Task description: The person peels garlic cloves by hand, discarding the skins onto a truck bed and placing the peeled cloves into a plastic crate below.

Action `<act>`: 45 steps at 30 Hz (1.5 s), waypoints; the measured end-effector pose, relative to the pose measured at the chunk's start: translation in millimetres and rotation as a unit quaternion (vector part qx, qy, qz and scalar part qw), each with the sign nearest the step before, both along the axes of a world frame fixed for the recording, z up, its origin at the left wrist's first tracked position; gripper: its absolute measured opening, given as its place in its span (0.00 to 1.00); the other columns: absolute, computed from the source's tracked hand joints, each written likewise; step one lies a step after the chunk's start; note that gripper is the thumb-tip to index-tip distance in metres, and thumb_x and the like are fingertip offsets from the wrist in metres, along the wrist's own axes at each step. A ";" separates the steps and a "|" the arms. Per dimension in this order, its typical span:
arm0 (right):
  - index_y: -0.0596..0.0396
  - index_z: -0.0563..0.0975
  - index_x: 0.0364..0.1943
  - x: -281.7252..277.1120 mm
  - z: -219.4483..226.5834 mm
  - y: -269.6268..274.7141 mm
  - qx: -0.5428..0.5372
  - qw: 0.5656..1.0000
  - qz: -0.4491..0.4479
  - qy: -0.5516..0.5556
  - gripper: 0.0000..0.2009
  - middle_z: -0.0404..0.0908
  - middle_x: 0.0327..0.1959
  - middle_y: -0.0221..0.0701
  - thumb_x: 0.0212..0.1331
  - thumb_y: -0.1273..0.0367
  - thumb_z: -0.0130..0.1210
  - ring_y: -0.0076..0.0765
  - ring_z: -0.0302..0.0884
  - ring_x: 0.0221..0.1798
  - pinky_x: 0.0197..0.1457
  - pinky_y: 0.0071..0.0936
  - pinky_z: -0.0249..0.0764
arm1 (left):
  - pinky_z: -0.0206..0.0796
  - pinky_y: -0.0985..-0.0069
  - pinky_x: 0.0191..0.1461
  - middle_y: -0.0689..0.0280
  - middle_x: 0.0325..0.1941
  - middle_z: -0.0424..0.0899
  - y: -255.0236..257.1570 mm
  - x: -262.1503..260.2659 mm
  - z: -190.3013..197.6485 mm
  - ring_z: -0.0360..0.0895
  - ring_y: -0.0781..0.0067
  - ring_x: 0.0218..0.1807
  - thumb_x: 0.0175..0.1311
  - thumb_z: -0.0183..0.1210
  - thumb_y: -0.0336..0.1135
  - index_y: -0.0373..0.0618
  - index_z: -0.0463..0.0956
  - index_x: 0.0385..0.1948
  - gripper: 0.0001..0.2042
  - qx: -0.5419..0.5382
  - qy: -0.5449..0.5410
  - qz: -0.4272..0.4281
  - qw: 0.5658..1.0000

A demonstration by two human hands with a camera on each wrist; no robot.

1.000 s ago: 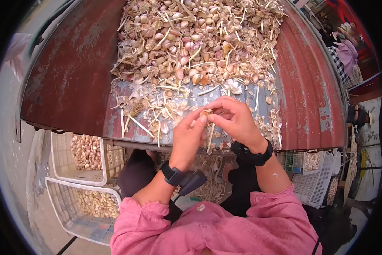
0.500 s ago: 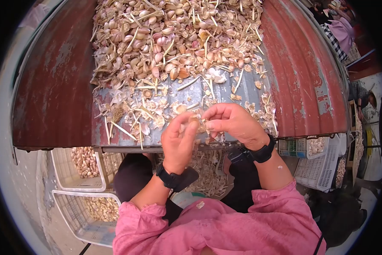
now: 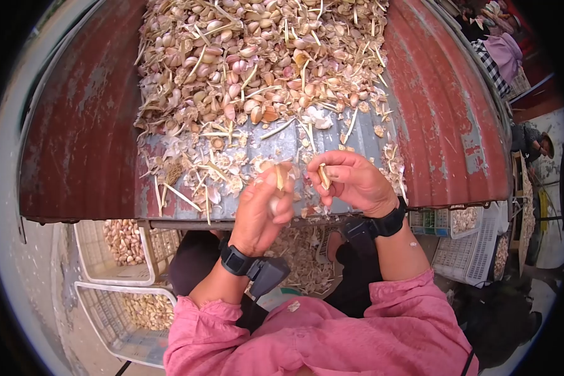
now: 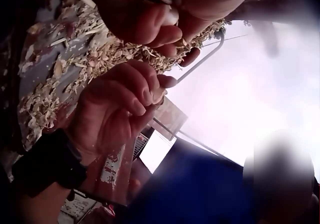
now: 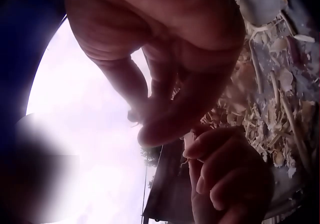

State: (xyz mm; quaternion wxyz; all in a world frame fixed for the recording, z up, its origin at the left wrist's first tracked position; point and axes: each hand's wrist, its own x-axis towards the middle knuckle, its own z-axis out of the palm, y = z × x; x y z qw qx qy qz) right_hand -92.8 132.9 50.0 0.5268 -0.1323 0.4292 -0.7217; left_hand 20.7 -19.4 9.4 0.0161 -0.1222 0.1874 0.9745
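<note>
Just over the near edge of the metal sheet, my left hand (image 3: 257, 216) pinches a yellowish garlic clove (image 3: 280, 178) between thumb and fingers. A pale, smooth piece (image 4: 171, 16) shows among its curled fingers in the left wrist view. Slightly to the right, my right hand (image 3: 357, 185) holds another garlic clove (image 3: 324, 177), brown-edged, at its fingertips. A gap separates the two hands. Beyond them lies a big heap of unpeeled garlic cloves (image 3: 250, 62) mixed with dry stalks and skins.
Red corrugated panels (image 3: 445, 119) flank the grey metal sheet (image 3: 275, 145), where loose skins (image 3: 216, 166) are scattered. Two plastic crates (image 3: 115, 276) with cloves stand low at left; more crates (image 3: 463, 250) are at right. Another person (image 3: 532, 144) is at far right.
My hands were together on one piece and have drawn apart, each now with a piece of garlic. The left hand has turned over. The head view has shifted, so the heap sits further left.
</note>
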 end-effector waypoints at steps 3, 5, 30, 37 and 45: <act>0.63 0.72 0.44 5.1 2.8 -6.6 0.083 0.989 -0.052 0.112 0.13 0.72 0.31 0.29 0.55 0.72 0.49 0.20 0.71 0.27 0.28 0.17 0.70 | 0.50 0.91 0.17 0.68 0.29 0.69 -0.4 1.9 2.4 0.59 0.87 0.20 0.63 0.45 0.37 0.41 0.63 0.47 0.14 -0.015 0.016 -0.023 0.999; 0.62 0.73 0.42 10.6 7.2 -11.6 0.129 0.970 -0.091 0.187 0.12 0.72 0.30 0.28 0.54 0.73 0.51 0.19 0.71 0.27 0.28 0.16 0.69 | 0.50 0.91 0.17 0.69 0.26 0.68 0.2 2.4 4.4 0.58 0.87 0.19 0.62 0.47 0.38 0.41 0.65 0.46 0.14 -0.033 0.031 -0.047 0.998; 0.54 0.70 0.34 -3.4 -22.9 -7.4 0.157 0.969 -0.155 0.111 0.06 0.71 0.24 0.23 0.56 0.69 0.51 0.11 0.64 0.18 0.21 0.09 0.62 | 0.64 0.77 0.25 0.58 0.30 0.73 29.9 60.9 110.9 0.72 0.66 0.26 0.56 0.53 0.29 0.33 0.74 0.36 0.09 -0.137 0.532 0.004 0.836; 0.55 0.72 0.35 -4.3 -27.2 -4.5 0.110 0.976 -0.152 0.114 0.06 0.74 0.27 0.26 0.56 0.69 0.51 0.12 0.66 0.19 0.22 0.11 0.64 | 0.62 0.77 0.22 0.61 0.26 0.71 63.4 91.4 144.9 0.71 0.68 0.23 0.60 0.48 0.28 0.31 0.73 0.35 0.09 -0.034 0.519 0.197 0.831; 0.58 0.72 0.37 4.0 -29.0 -4.5 0.112 0.978 -0.127 0.124 0.08 0.74 0.28 0.26 0.57 0.68 0.50 0.12 0.67 0.20 0.22 0.10 0.65 | 0.61 0.79 0.21 0.61 0.24 0.70 38.2 105.4 142.3 0.69 0.70 0.21 0.58 0.51 0.25 0.30 0.74 0.35 0.07 -0.177 0.571 0.169 0.784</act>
